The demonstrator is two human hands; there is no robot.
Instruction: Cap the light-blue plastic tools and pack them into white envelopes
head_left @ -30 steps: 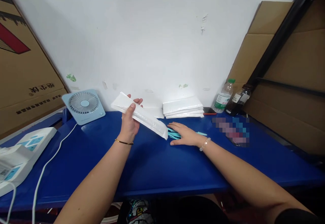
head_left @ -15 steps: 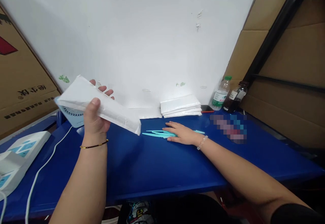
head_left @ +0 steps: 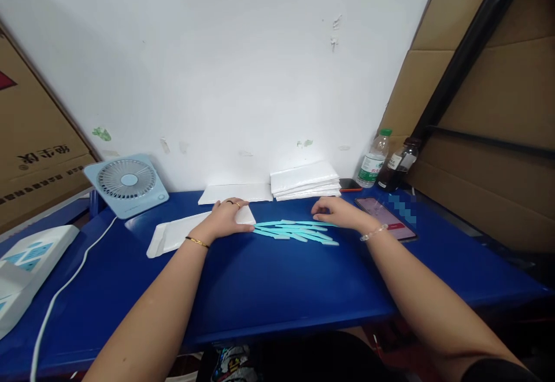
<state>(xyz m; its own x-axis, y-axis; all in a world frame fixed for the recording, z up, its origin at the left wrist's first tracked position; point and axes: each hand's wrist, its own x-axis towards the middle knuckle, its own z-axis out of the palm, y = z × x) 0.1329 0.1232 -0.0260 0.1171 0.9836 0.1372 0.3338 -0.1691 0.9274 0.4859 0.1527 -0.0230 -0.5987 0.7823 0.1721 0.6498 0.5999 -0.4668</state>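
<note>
A loose fan-shaped pile of slim turquoise sticks, which look like eyebrow razors, lies on the blue table between both hands. My left hand rests over the right end of a white padded envelope, its fingers stretched out and its thumb apart, by the left tips of the razors. Part of the envelope is hidden under that hand. At the razors' right end, my right hand hovers or rests with loosely curled fingers, a gap showing between thumb and forefinger. Nothing shows in its grasp.
Along the wall lie a flat white envelope and a stack of white envelopes. A blue fan and a power strip with a white cord stand left. Two bottles and a phone are right. Cardboard borders the table.
The envelope, held up in my left hand before, now lies on the table at the left. The razors are spread wider, and my right hand has moved from atop them to their right end.
</note>
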